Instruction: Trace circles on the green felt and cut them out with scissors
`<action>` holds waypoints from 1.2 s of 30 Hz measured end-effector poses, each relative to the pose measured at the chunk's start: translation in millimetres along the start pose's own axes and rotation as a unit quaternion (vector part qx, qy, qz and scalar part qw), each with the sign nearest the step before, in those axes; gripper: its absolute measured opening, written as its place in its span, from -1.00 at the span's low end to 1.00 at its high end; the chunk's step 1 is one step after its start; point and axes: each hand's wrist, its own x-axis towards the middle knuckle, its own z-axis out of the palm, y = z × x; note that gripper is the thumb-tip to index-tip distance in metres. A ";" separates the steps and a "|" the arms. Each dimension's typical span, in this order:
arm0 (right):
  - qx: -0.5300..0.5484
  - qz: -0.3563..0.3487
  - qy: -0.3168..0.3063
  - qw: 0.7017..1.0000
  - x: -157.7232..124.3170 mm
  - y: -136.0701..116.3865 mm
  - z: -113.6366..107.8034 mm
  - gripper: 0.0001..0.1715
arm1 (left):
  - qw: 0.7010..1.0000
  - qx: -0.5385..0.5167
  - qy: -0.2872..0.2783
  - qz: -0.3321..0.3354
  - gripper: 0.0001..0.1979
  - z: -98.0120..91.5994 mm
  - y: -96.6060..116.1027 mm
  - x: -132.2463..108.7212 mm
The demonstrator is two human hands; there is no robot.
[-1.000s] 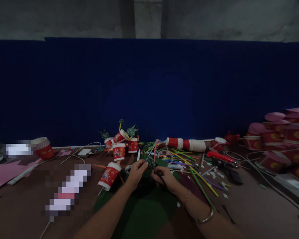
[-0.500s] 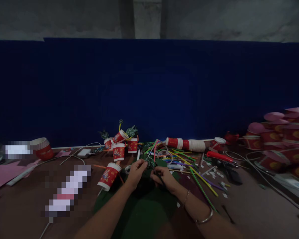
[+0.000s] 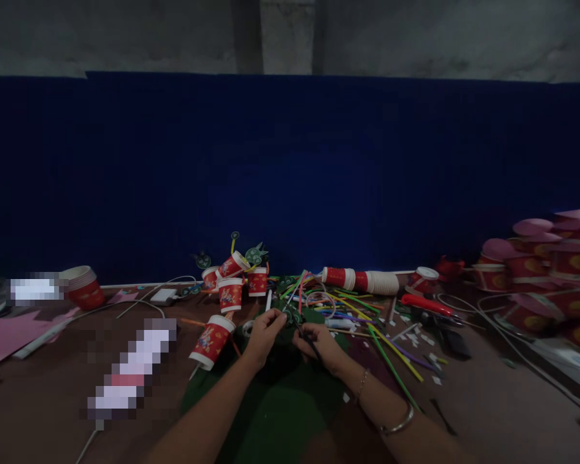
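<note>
My left hand [image 3: 263, 335] is closed in a pinch on a small dark green paper piece [image 3: 292, 316] held over a green sheet [image 3: 275, 412] on the brown table. My right hand [image 3: 319, 345] is closed around a thin dark stick-like tool [image 3: 309, 339] whose tip meets that piece. Both hands sit close together at the table's middle. A red paper cup [image 3: 211, 341] lies on its side just left of my left hand. Several colored straws [image 3: 362, 309] are strewn just beyond and right of my right hand.
Red cups with green decorations [image 3: 234, 277] stand behind the hands. A lying stack of cups [image 3: 362, 281] and a red-handled tool [image 3: 425, 304] are to the right. Piles of red cups and pink lids [image 3: 541, 270] fill the far right. Pink paper [image 3: 4, 335] and cables lie left.
Both hands stay together on the small green piece with only slight finger shifts. Nothing else has moved.
</note>
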 end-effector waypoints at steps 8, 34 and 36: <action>0.011 0.000 -0.002 1.000 -0.9 -1.4 -0.2 -0.67 | 1.000 0.005 0.009 0.008 -0.73 -0.3 -3.7 1.4; -0.006 0.008 -0.013 1.000 0.7 2.3 -2.2 -0.70 | 1.000 -0.006 0.016 0.002 -0.77 0.5 7.3 -1.0; -0.009 0.006 -0.011 1.000 -0.1 0.3 -2.0 -0.71 | 1.000 -0.011 0.014 -0.001 -0.77 0.8 6.9 -0.9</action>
